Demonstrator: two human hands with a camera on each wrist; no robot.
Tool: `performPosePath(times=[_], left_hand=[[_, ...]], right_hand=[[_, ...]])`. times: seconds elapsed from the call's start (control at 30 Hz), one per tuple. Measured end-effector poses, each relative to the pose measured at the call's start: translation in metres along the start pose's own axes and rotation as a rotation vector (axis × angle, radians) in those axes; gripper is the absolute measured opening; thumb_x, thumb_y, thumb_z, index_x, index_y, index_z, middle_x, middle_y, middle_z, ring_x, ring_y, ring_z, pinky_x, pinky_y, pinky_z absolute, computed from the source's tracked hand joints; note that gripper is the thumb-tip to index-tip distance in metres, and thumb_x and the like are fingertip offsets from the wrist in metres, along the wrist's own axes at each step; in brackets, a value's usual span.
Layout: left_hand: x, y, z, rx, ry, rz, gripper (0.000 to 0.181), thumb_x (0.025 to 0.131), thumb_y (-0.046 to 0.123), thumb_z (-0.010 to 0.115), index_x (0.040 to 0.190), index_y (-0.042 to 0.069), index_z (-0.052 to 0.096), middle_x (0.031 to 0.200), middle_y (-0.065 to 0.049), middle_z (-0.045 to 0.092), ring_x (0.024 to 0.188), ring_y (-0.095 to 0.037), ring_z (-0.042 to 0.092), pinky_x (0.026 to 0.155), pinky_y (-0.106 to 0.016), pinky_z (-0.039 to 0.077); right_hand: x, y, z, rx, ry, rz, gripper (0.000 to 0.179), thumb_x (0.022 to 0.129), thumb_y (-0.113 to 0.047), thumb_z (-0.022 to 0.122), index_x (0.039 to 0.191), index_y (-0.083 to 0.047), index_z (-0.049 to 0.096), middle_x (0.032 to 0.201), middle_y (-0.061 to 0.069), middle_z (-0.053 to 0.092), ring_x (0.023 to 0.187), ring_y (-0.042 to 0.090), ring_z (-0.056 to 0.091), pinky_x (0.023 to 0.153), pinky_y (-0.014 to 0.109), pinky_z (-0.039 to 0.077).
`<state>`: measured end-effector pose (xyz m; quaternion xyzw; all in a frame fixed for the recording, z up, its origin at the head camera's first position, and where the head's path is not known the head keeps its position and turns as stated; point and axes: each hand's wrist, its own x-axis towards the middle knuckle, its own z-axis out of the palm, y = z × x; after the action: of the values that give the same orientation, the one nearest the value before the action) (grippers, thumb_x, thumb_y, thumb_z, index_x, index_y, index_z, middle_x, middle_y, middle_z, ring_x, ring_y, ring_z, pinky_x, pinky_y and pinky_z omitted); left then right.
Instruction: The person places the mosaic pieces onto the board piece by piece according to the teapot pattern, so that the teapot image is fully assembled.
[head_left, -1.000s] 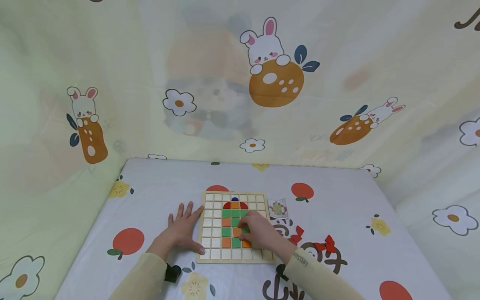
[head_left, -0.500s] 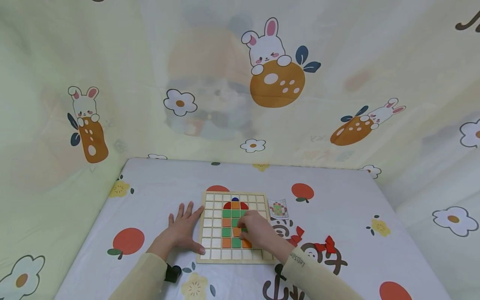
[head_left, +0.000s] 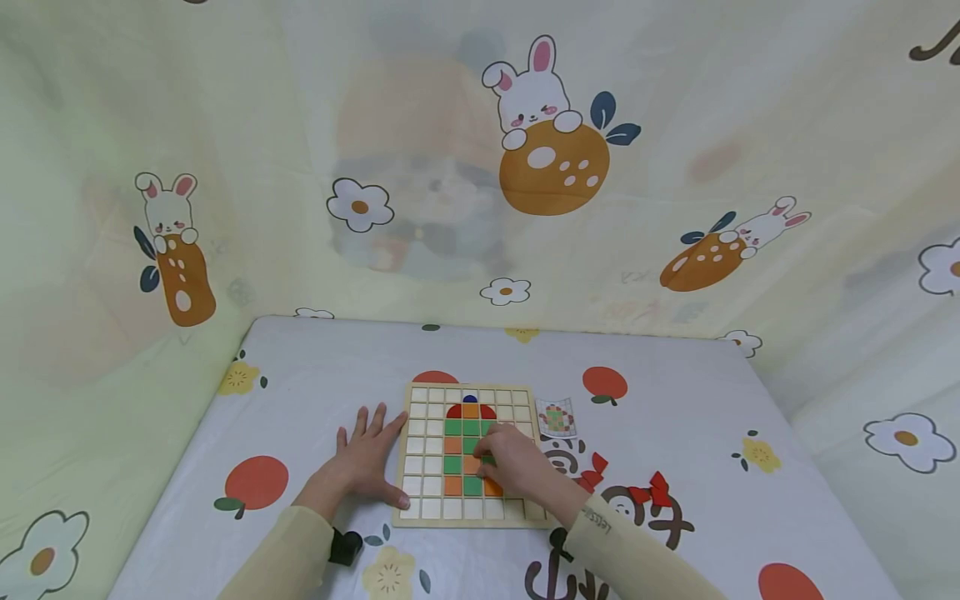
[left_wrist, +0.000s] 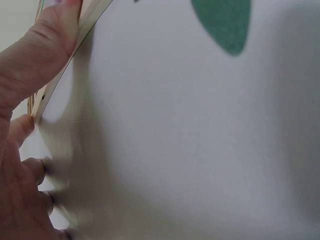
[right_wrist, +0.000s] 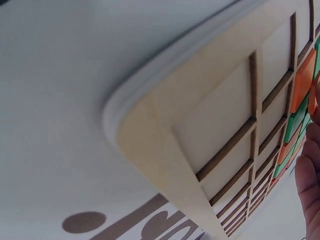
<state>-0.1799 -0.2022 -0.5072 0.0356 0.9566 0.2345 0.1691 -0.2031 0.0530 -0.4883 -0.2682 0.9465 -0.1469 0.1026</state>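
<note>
A wooden grid board (head_left: 472, 523) lies on the table in the head view. Green and orange square tiles fill its middle columns, topped by red curved pieces (head_left: 488, 411) and a blue one (head_left: 469, 399). My right hand (head_left: 517, 463) reaches in from the right, its thumb and fingers pinching an orange square tile (head_left: 470, 465) at a middle cell. The right wrist view has that tile at the frame's edge, partly hidden by the fingers. With fingers spread, my left hand (head_left: 363, 464) braces the board's left side; thumb and index finger touch its edge.
Right of the board lies a small printed card (head_left: 557, 418) with a coloured pattern. Several red triangular pieces (head_left: 660, 489) are scattered on the patterned tablecloth (head_left: 675, 417) beside the right forearm. A patterned cloth wall (head_left: 420, 292) rises behind the table.
The orange tile under my right fingers has gone from slightly askew to lined up with its cell. My left hand has stayed in place on the board.
</note>
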Motion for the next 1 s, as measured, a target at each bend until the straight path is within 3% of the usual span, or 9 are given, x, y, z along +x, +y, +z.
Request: performPosePath(times=[0.37, 0.57, 0.77, 1.0], left_hand=[[0.000, 0.000, -0.001, 0.000, -0.006, 0.003, 0.130, 0.057, 0.046, 0.099, 0.162, 0.014, 0.028, 0.171, -0.025, 0.010, 0.156, -0.052, -0.001, 0.119, -0.078, 0.004], [-0.001, 0.000, -0.001, 0.001, -0.001, 0.007, 0.130, 0.057, 0.045, 0.099, 0.162, 0.013, 0.029, 0.170, -0.025, 0.010, 0.156, -0.053, -0.001, 0.119, -0.078, 0.004], [-0.002, 0.001, -0.002, -0.001, 0.001, 0.005, 0.130, 0.057, 0.045, 0.099, 0.162, 0.013, 0.029, 0.170, -0.026, 0.010, 0.156, -0.053, 0.000, 0.118, -0.078, 0.004], [-0.002, 0.002, -0.003, 0.001, -0.007, 0.006, 0.130, 0.058, 0.045, 0.099, 0.162, 0.013, 0.028, 0.170, -0.026, 0.010, 0.156, -0.053, 0.000, 0.118, -0.078, 0.004]], right_hand=[[0.000, 0.003, 0.001, 0.032, 0.014, 0.007, 0.017, 0.090, -0.018, 0.080, 0.105, -0.011, 0.080, 0.104, 0.002, 0.071, 0.097, 0.018, 0.060, 0.092, 0.037, 0.057], [-0.005, 0.018, -0.004, 0.210, 0.023, 0.068, 0.019, 0.091, -0.015, 0.078, 0.109, -0.009, 0.079, 0.104, 0.002, 0.070, 0.095, 0.016, 0.059, 0.088, 0.038, 0.058], [-0.024, 0.042, -0.013, 0.372, 0.099, 0.172, 0.021, 0.091, -0.012, 0.077, 0.112, -0.010, 0.078, 0.106, 0.000, 0.071, 0.096, 0.015, 0.062, 0.088, 0.037, 0.058], [-0.059, 0.078, -0.029, 0.383, 0.196, 0.234, 0.024, 0.089, -0.008, 0.078, 0.113, -0.008, 0.075, 0.108, 0.003, 0.073, 0.097, 0.016, 0.068, 0.083, 0.031, 0.061]])
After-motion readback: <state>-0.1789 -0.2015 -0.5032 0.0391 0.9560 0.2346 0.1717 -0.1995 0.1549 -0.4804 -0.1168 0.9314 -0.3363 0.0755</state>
